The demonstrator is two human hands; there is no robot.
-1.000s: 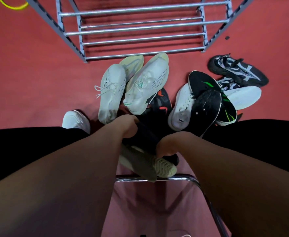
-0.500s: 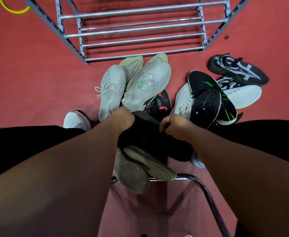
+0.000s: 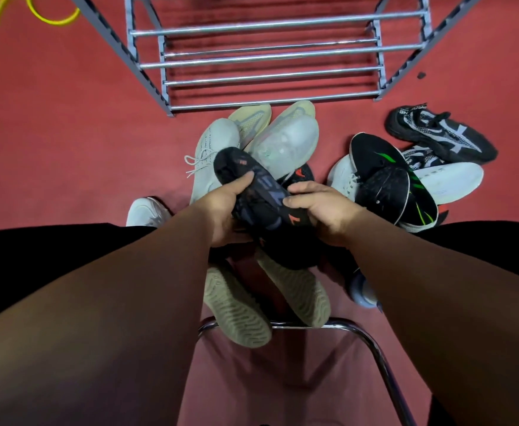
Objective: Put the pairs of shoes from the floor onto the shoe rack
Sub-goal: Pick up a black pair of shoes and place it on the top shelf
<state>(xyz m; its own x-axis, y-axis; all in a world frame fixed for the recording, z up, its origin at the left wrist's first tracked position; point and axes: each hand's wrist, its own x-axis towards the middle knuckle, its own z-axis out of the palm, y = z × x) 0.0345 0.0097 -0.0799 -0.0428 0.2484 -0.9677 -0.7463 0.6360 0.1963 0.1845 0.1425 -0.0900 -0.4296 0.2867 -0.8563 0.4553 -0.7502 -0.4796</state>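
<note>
bare forearms [image 3: 135, 296]; black trousers [image 3: 30, 259] on both legs.

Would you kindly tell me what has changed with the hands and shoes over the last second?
Both hands rose from low near the chair bar, lifting a black shoe up and forward over the pile; the left hand and the right hand now grip it from either side. The shoe rack, the white shoes and the patterned sneaker on the right stayed put.

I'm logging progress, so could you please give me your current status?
Left hand and right hand both gripping black shoe, lifted. Shoe rack straight ahead. Pale sneakers piled between.
</note>
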